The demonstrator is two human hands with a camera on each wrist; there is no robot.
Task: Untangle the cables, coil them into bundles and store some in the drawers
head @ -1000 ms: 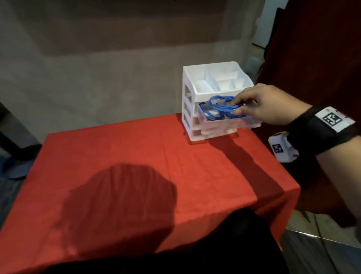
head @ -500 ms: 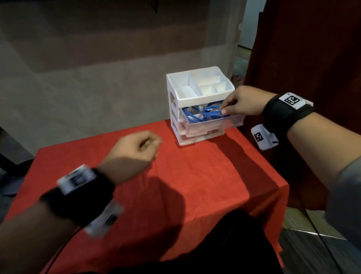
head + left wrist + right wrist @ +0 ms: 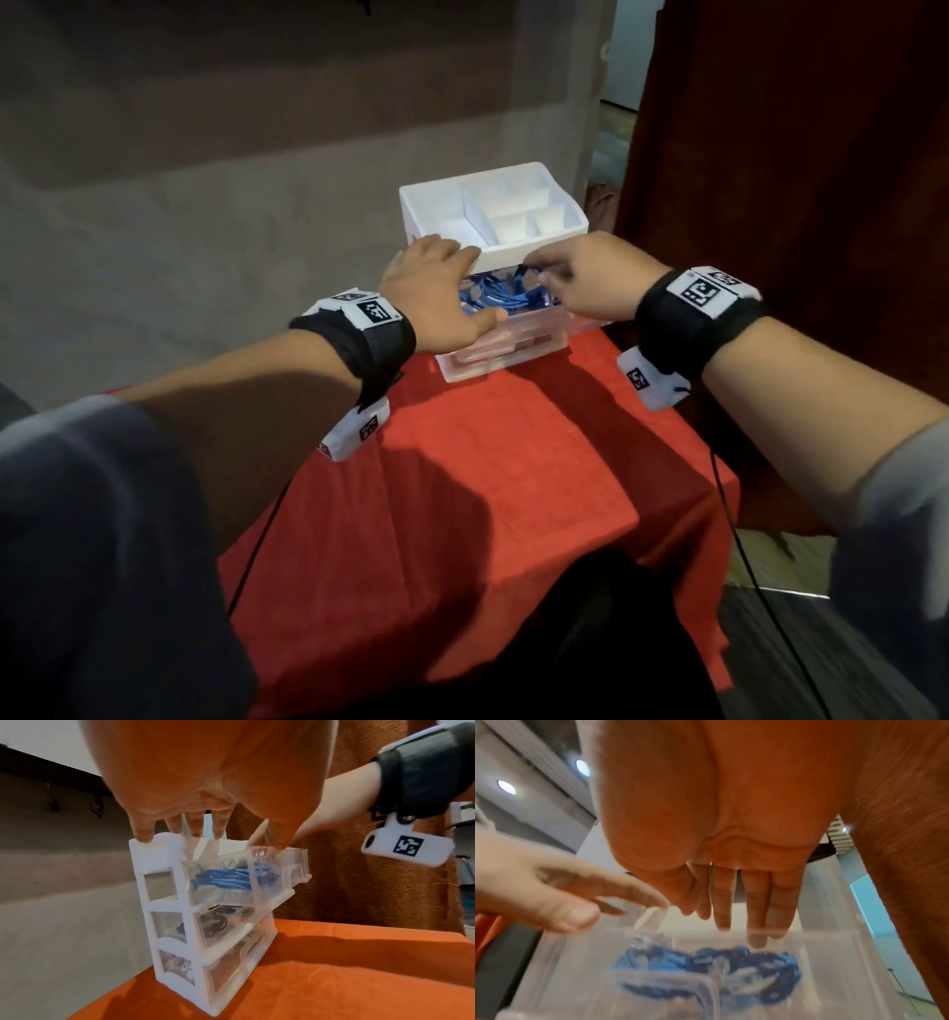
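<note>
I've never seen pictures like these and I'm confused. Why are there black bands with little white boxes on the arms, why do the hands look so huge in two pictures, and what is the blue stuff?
There is no machine here, just a person tidying cables. The white boxes are small cameras strapped to each wrist, so two pictures look along the hands from very close, which makes them look huge. The big picture comes from a camera on the person's head.

On the red cloth stands a small white drawer unit. Its top drawer is pulled out, and the blue stuff is a coiled blue cable lying inside.

The left hand rests fingertips on the unit's top. The right hand reaches over the drawer with straight fingers, holding nothing.
</note>
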